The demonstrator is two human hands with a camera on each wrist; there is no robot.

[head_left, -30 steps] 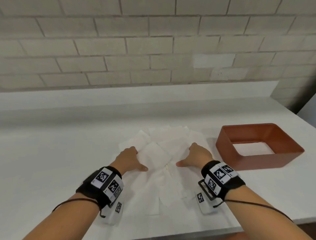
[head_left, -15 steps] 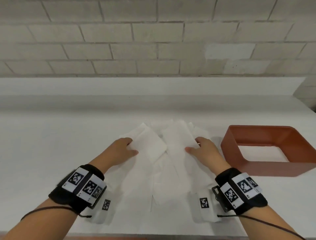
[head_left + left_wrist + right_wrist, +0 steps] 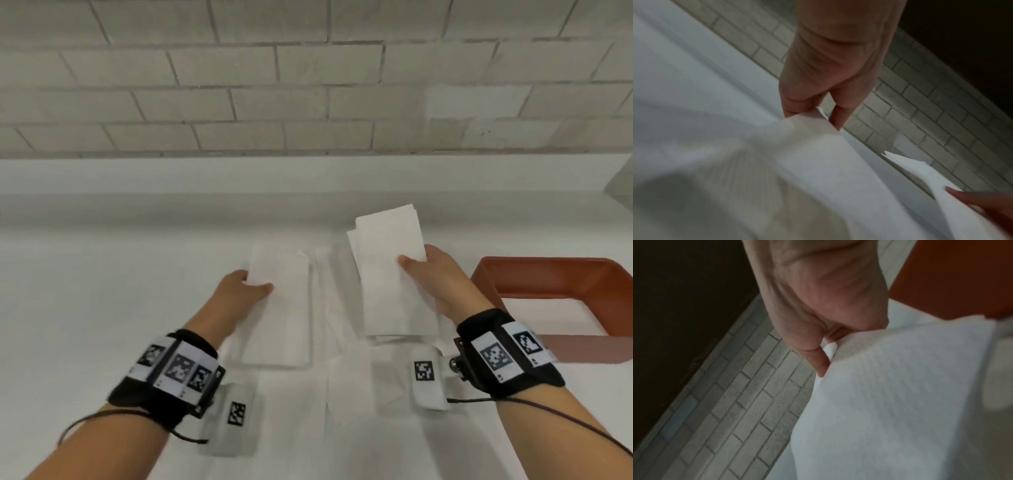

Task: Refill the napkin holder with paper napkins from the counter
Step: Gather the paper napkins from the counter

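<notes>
White paper napkins lie spread on the white counter [image 3: 102,308] in front of me. My left hand [image 3: 245,286] pinches one stack of napkins [image 3: 281,308], thumb on top, lifted just off the pile; the left wrist view shows that left-hand stack [image 3: 818,162] between thumb and fingers. My right hand [image 3: 424,274] grips a second, higher stack [image 3: 387,260], tilted up toward the wall; it appears as a white stack [image 3: 900,394] in the right wrist view. The rust-red napkin holder [image 3: 534,277], an open rectangular frame, stands to the right of my right hand.
More loose napkins [image 3: 329,377] stay flat on the counter between and under my wrists. A grey brick wall [image 3: 308,85] rises behind a white ledge at the back. The counter's front edge lies near my forearms.
Both hands went from lying on the spread napkins to gripping a stack each. The stacks have risen off the pile, the right one higher and nearer the holder.
</notes>
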